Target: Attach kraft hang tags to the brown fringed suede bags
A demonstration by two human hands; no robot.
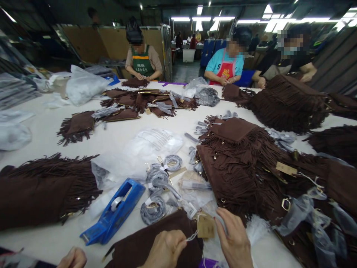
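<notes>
Here we are, our left hand (166,248) with thumb and fingers pinched together on the white string (192,236), and just beyond those fingertips sits the tan tag (205,226). Our right hand (234,240) curves in at the tag's other side, fingertips close by; whether they grip it, we can't tell. Beneath our left fingers lies the brown bag (134,242); ahead of them, coiled grey straps (153,209); to their left, the blue tape dispenser (113,216) and another person's hand (73,257).
</notes>
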